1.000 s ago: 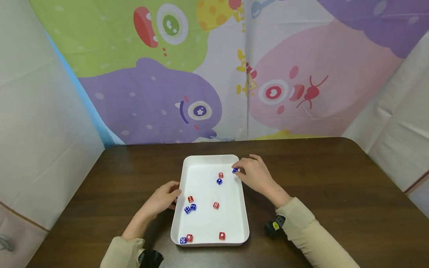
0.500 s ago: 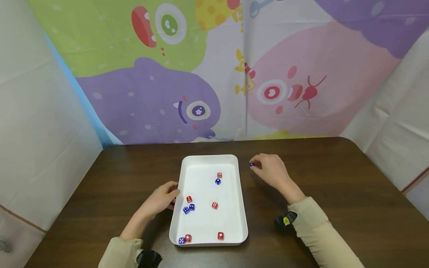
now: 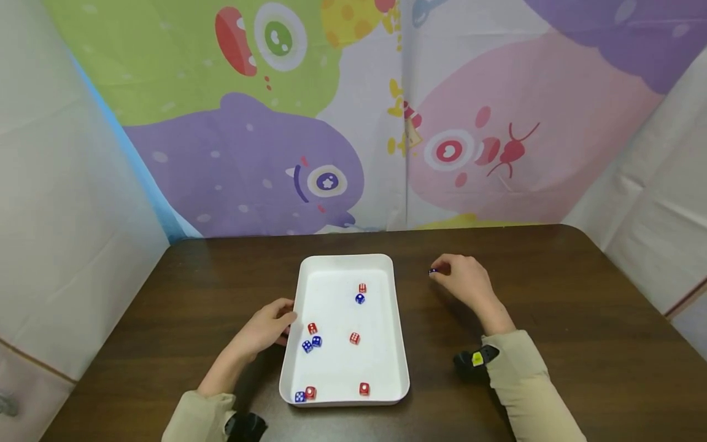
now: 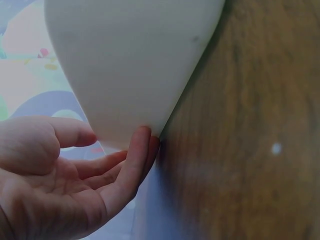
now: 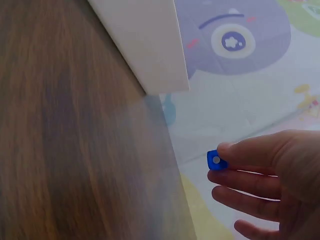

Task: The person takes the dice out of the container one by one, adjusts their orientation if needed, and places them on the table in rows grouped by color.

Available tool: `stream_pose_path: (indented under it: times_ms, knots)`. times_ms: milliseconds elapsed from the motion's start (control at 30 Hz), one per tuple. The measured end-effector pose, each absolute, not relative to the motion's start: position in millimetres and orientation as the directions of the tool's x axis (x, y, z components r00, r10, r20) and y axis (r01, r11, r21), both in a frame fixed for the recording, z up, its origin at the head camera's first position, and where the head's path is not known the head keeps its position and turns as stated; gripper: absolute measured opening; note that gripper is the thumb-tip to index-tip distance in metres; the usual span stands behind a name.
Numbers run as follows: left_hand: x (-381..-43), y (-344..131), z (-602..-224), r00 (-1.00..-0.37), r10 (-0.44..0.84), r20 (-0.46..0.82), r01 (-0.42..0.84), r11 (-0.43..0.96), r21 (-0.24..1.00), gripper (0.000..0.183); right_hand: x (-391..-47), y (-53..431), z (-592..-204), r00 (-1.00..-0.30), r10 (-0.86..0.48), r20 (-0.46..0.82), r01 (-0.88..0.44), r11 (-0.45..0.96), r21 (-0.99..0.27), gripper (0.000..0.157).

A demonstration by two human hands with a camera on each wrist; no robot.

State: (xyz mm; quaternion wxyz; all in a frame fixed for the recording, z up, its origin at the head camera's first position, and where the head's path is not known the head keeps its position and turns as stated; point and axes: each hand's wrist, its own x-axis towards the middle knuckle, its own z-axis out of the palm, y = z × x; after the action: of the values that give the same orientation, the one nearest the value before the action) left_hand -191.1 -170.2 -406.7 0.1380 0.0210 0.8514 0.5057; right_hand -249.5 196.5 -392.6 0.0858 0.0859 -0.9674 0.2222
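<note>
Between thumb and fingertips, my right hand pinches a blue die, held to the right of the white tray and over the brown table. My left hand rests at the tray's left side; in the left wrist view its fingers lie along the outer wall and the thumb tip is at the rim. Inside the tray a red die and a blue die sit near the far right. A red die lies beside two blue dice at the left.
Another red die lies right of the tray's middle. At its near edge are a blue die against a red die, and a separate red die. A cartoon-printed cloth hangs behind the brown table.
My right hand has carried the blue die from inside the tray's far right edge out to the right, over the table. The left hand and the other dice keep their places.
</note>
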Motion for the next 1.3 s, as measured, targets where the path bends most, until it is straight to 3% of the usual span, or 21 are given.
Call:
stream_pose_path:
  times_ms: [867, 1300]
  knots:
    - [-191, -172, -408, -0.953, 0.2, -0.229, -0.104, 0.494, 0.863, 0.039, -258, 225, -413, -0.997, -0.056, 0.049, -0.073, 0.867, -0.492, 0.019]
    - [-193, -172, -412, -0.955, 0.189, -0.23, -0.108, 0.5, 0.859, 0.037, -259, 228, -418, -0.996, -0.067, 0.058, -0.088, 0.856, -0.51, 0.018]
